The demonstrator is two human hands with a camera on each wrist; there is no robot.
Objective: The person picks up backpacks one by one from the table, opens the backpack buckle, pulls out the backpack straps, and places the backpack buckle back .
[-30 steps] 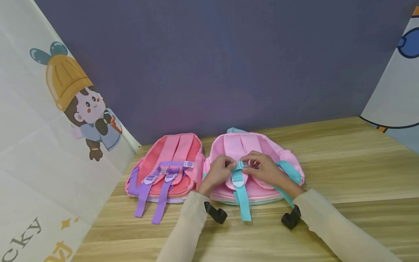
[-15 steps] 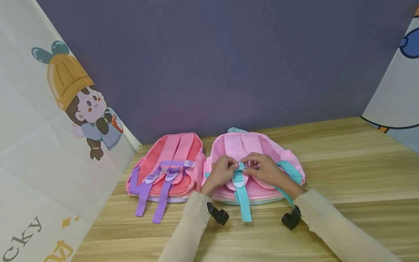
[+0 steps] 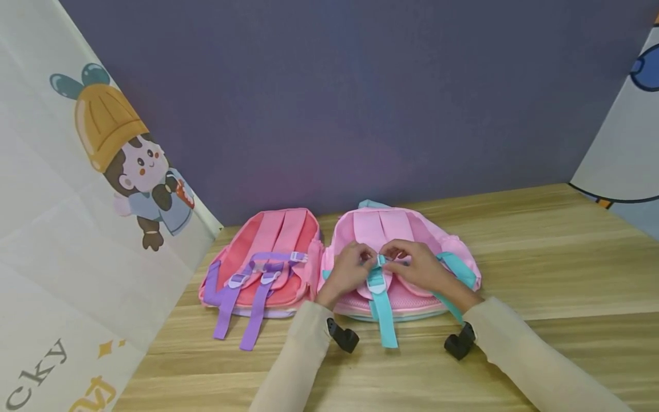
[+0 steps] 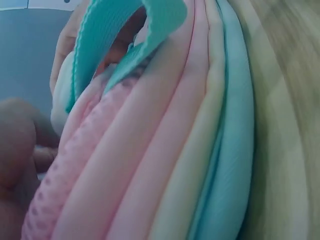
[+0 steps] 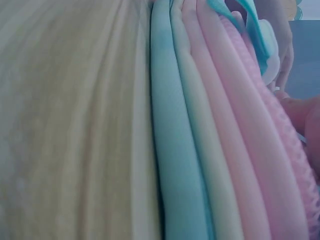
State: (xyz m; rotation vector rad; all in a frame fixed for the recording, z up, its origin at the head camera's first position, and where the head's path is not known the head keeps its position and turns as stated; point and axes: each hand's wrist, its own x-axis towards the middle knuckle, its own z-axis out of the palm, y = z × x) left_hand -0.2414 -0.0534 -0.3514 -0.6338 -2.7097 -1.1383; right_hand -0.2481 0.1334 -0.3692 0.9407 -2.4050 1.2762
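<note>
A light pink backpack (image 3: 368,226) lies back panel up on the wooden table. Over its middle, the left hand (image 3: 349,269) and the right hand (image 3: 421,266) meet at a small teal strap buckle (image 3: 381,260), thumbs and fingertips pinching it from either side. Below them a pale strap adjuster (image 3: 377,288) carries a loose teal strap end (image 3: 385,320) that hangs over the bag's near edge. In the left wrist view, a looped teal strap (image 4: 95,45) partly covers the fingers. The right wrist view mostly shows the bag's layered side (image 5: 175,115).
A coral pink backpack (image 3: 264,237) with purple straps (image 3: 252,323) lies just left, against the light pink one. Behind both stands a dark partition (image 3: 360,103). A white panel with a cartoon figure (image 3: 146,163) borders the left. Wooden table (image 3: 540,252) extends to the right.
Both hands stay at the teal buckle with only small finger movements; the fingertips are slightly closer together around it. The backpacks have not moved.
</note>
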